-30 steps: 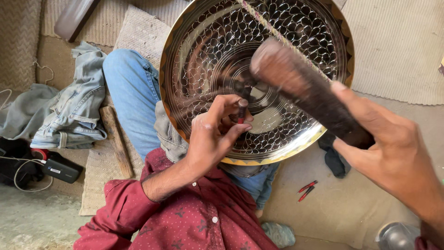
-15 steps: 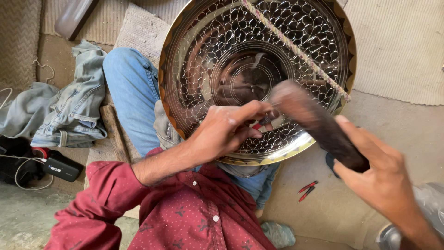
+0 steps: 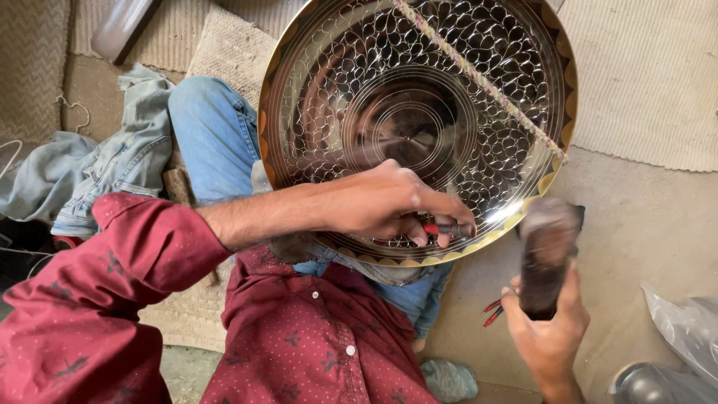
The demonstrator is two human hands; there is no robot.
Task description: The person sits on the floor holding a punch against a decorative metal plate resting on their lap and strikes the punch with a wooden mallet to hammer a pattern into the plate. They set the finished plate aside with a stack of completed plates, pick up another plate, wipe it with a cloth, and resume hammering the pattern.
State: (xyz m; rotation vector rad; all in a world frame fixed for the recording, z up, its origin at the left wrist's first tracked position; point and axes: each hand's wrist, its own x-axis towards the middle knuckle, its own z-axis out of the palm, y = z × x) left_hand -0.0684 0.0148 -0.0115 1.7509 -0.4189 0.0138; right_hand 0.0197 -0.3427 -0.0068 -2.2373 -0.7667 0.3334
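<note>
I take the big round engraved metal tray (image 3: 419, 112) as my landmark; it leans on my lap and fills the upper middle of the view. My left hand (image 3: 389, 206) rests on the lower part of its face, the fingers pinched around a thin chisel with a red band (image 3: 447, 229), whose tip sits close to the lower rim of the tray. My right hand (image 3: 550, 329) is below and right of the tray, closed around the handle of a dark mallet (image 3: 547, 251); its head is blurred, just beside the lower right rim.

To do this step well, I judge that the chisel must stay firmly on the engraved line, at a steady angle, with the left hand braced on the metal. The blows should be light and even, landing square on the chisel end and not on the fingers.

A twisted cord (image 3: 479, 75) crosses the tray diagonally. Left of the tray lies a crumpled denim garment (image 3: 112, 164). Below its right side, on the floor, are small red-handled tools (image 3: 492, 313). At far lower right of it, a clear plastic bag (image 3: 684, 329). I see no labels or signs.
</note>
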